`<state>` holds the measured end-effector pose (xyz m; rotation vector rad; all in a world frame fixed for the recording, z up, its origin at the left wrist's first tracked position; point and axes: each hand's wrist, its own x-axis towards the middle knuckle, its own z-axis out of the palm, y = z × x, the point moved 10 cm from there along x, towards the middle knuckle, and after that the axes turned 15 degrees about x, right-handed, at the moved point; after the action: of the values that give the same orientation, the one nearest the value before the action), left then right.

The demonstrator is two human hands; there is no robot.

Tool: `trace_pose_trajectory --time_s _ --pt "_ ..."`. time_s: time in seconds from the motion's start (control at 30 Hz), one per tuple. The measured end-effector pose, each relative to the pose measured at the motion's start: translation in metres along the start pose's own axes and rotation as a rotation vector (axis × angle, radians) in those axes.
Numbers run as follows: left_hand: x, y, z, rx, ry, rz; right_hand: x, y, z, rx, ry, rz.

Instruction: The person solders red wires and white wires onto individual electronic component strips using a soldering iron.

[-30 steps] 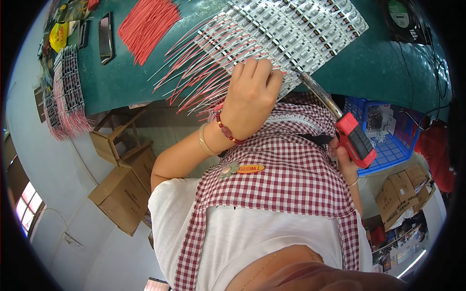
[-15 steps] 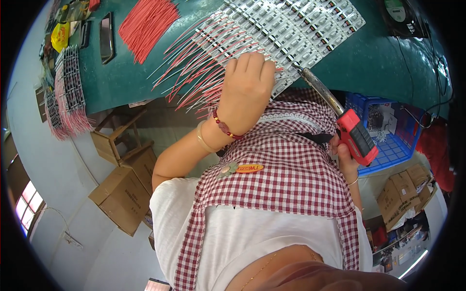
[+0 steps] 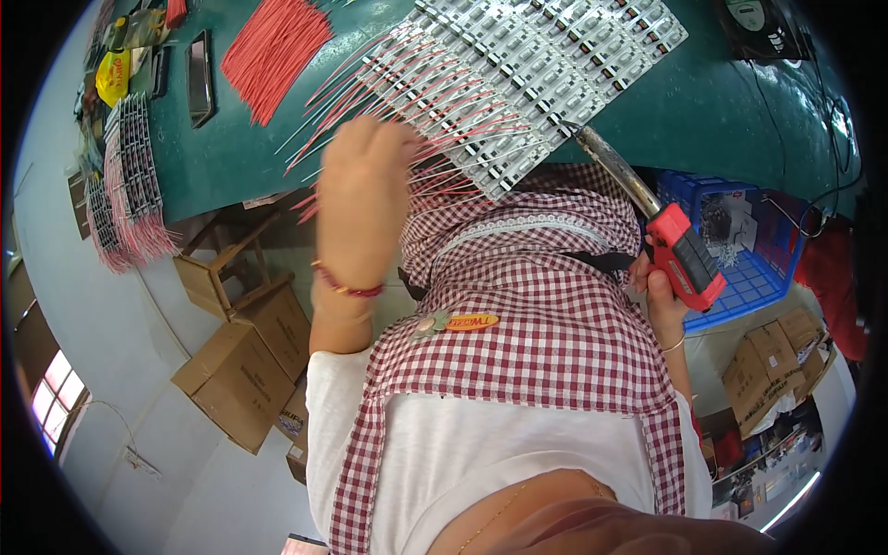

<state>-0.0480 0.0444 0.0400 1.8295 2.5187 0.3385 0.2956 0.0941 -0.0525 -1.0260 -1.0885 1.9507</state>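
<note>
My right hand (image 3: 662,294) grips the red and black handle of a soldering iron (image 3: 683,254) near my lap. The iron's metal barrel slants up and left, its tip at the near right edge of a panel of small silvery metal parts (image 3: 546,69). Rows of thin red and white wires (image 3: 416,102) are fixed along the panel and stick out to the left. Over the left ends of the wires hangs my left hand (image 3: 365,190), smeared by motion, its fingertips hidden from view.
A bundle of red wires (image 3: 276,57) lies left of the panel, with a dark phone (image 3: 199,79) beyond it. Wired panels (image 3: 134,176) hang over the table's left edge. At right are a blue crate (image 3: 740,291) below the table and a black device (image 3: 754,28) with cables.
My left hand has moved left, off the panel's near wires. The panel has shifted slightly left; the soldering iron stays nearly in place.
</note>
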Motion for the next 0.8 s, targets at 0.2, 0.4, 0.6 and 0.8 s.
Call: trace_pose_trajectory --time_s 0.2,0.4,0.6,0.8 --pt "-0.008 -0.052 -0.064 0.307 0.152 -0.27 0.004 -0.001 -0.002 -0.012 -0.027 -0.022" --pt "-0.002 0.051 0.017 -0.257 0.199 0.136 0.008 0.001 0.01 -0.041 -0.07 0.041" --pt "-0.002 0.069 0.041 -0.168 0.23 0.18 0.0 0.011 0.004 0.046 -0.057 0.064" --pt "-0.004 0.07 0.034 -0.137 0.259 0.176 -0.003 0.013 -0.007 -0.099 -0.033 0.015"
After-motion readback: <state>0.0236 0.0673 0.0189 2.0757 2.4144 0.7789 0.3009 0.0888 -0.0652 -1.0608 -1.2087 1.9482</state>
